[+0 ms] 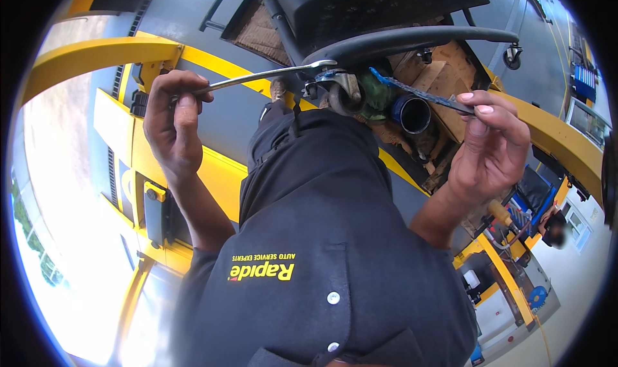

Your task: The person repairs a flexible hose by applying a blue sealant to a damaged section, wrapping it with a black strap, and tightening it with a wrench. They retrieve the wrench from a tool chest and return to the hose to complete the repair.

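My left hand (179, 119) is closed around one end of a long, thin silver wrench (257, 75). The wrench's far end reaches to the right, in front of a caster wheel (346, 95). Between the thumb and fingers of my right hand (492, 138) is a thin dark strip (421, 94), its outer end smeared with something bright blue. That strip slants up and left toward the wrench's head, with a gap between them. Below the strip sits a round, dark container with a blue rim (412, 114), beside something green (375, 95). Both hands are raised in front of my body.
Above the hands is a black stool or cart with a curved base (412, 39) on casters. Cardboard (434, 87) lies beneath the container. Yellow lift arms (96, 61) flank me on both sides. At the far right is another person (553, 230), near shop equipment.
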`<action>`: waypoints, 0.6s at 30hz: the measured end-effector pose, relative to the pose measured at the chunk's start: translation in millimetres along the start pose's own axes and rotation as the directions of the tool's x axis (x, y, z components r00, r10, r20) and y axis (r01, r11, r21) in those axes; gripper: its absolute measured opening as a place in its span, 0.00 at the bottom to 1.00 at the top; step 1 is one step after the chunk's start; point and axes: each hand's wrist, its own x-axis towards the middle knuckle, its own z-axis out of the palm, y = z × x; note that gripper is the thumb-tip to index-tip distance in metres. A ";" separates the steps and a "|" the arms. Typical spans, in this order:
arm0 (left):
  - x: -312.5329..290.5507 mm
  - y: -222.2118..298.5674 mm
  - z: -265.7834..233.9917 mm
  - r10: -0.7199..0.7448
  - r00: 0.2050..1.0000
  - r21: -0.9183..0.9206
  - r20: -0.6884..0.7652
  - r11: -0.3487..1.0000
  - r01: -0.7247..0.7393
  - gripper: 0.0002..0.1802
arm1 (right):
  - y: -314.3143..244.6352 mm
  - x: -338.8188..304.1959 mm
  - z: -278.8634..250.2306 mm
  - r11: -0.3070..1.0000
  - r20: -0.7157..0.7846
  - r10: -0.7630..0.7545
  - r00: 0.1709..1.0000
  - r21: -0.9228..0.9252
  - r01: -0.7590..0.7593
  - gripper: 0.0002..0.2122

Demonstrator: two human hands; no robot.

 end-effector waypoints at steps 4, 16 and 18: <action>-6.4 -11.1 3.9 -0.007 1.000 -0.120 0.018 0.993 0.009 0.12 | 6.1 -2.6 1.6 0.998 0.033 0.041 0.999 -0.056 -0.039 0.07; -38.3 -34.7 21.2 -0.141 0.988 -0.254 0.069 0.955 0.154 0.12 | 4.8 13.5 11.5 0.996 -0.018 0.021 1.000 0.087 -0.020 0.11; -41.6 -39.9 25.2 -0.162 0.983 -0.288 0.083 0.941 0.179 0.12 | 3.7 14.9 10.1 0.991 -0.029 0.066 0.997 0.120 -0.062 0.11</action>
